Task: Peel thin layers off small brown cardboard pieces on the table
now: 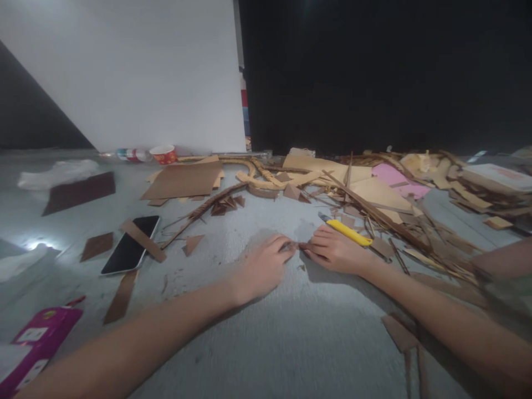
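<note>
Both hands meet low over the grey surface (249, 343) in the middle of the head view. My left hand (266, 266) is closed in a pinch at one end of a small brown scrap (301, 245). At its other end, my right hand (338, 250) pinches with fingers bent together. The scrap looks like thin card or leather; fingers cover most of it. Right beside the right hand's knuckles is a yellow utility knife (349, 231), blade end pointing away to the left. Whether the knife touches that hand I cannot tell.
Left lie a phone (133, 246) under a brown strip (143, 241) and a magenta case (50, 330). Brown sheets (183, 180), a paper cup (163, 155) and long twisted strips (199, 208) lie farther back. Scraps (449, 244) crowd the right, near another person's limb (505, 259).
</note>
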